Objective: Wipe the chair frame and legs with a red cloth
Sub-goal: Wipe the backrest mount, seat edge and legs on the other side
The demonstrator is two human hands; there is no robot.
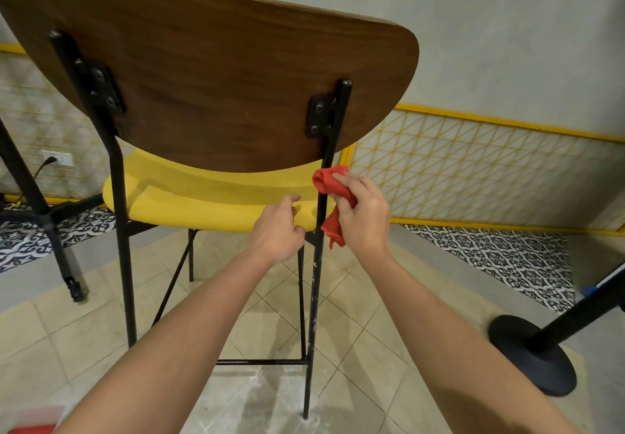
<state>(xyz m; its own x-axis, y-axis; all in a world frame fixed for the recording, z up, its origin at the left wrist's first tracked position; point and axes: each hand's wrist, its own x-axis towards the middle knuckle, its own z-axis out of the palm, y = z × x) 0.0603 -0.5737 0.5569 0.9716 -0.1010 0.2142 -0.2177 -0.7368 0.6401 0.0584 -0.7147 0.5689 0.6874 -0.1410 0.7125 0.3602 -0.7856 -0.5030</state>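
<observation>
A chair with a brown wooden backrest point(216, 81), a yellow seat point(189, 196) and a black metal frame stands in front of me, seen from behind. My right hand point(363, 213) holds a bunched red cloth point(329, 183) pressed against the right rear upright point(324, 169) at seat height. My left hand point(277, 227) grips the back edge of the yellow seat just left of that upright. The right rear leg point(313, 315) shows pale scuffs lower down. The left rear upright point(118, 180) stands untouched.
A black stand with a round base point(534, 356) sits on the tiled floor at right. A black tripod-like leg point(50, 230) stands at left near a wall socket. A wall with yellow lattice panels point(473, 169) runs behind. A red object point(33, 428) shows at the bottom left corner.
</observation>
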